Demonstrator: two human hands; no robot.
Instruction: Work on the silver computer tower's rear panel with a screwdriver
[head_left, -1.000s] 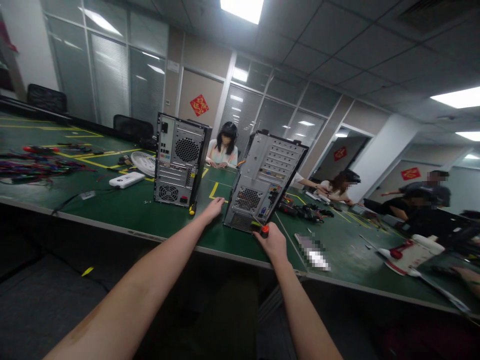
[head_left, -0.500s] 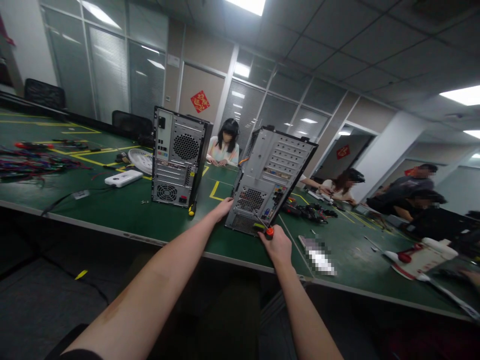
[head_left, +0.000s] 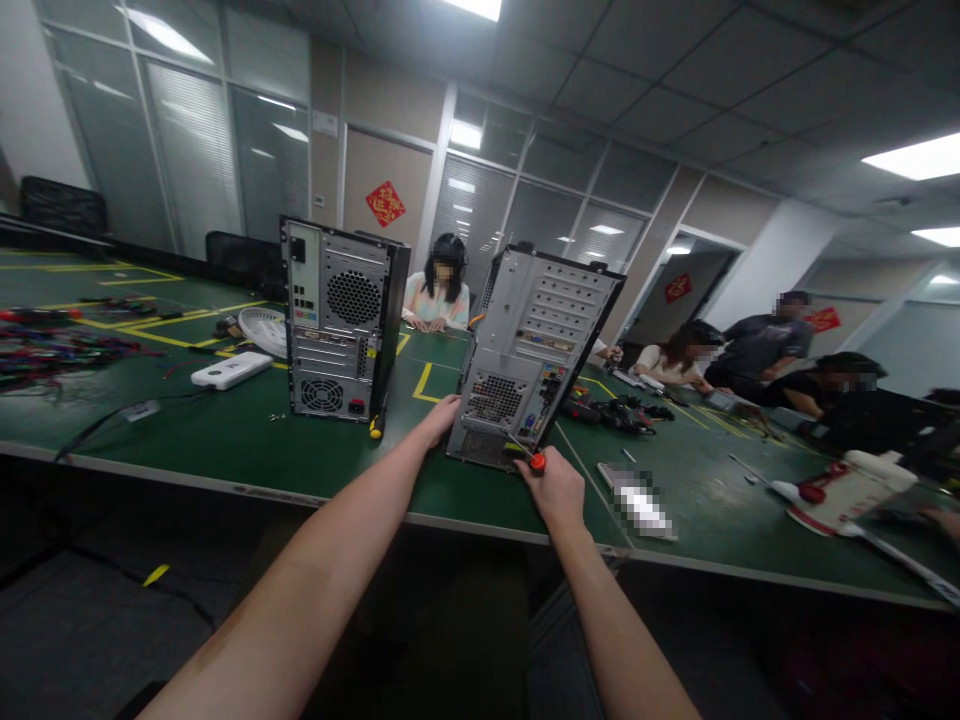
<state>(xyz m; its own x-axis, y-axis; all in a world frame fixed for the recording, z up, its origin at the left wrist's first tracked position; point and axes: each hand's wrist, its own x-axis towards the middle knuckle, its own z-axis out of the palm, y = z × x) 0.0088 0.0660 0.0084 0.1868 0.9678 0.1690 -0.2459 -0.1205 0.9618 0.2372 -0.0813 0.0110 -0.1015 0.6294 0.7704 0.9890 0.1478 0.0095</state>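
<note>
A grey computer case [head_left: 551,320] stands on the green table with its back panel towards me and looks tilted in this slanted view. My left hand [head_left: 444,420] is against its lower left side, gripping it, with the fingertips partly hidden by the case. My right hand [head_left: 559,485] is closed around a screwdriver [head_left: 538,463] with a red-orange handle. Its thin shaft points up and left to the lower back panel, near the video ports; whether the tip touches a screw is too small to tell. A second computer case [head_left: 337,330] stands to the left.
A yellow-and-black screwdriver [head_left: 377,424] lies beside the second case. Left are a white power strip [head_left: 231,371], a white round basket [head_left: 262,328] and bundled cables [head_left: 67,345]. Right are a blurred-out phone [head_left: 637,502], black cables [head_left: 619,413] and a white-and-red object [head_left: 851,495]. Several co-workers sit beyond.
The view has shifted slightly, so the cases sit a little further left in it. Both hands keep their places at the case, and the screwdriver stays at the lower panel.
</note>
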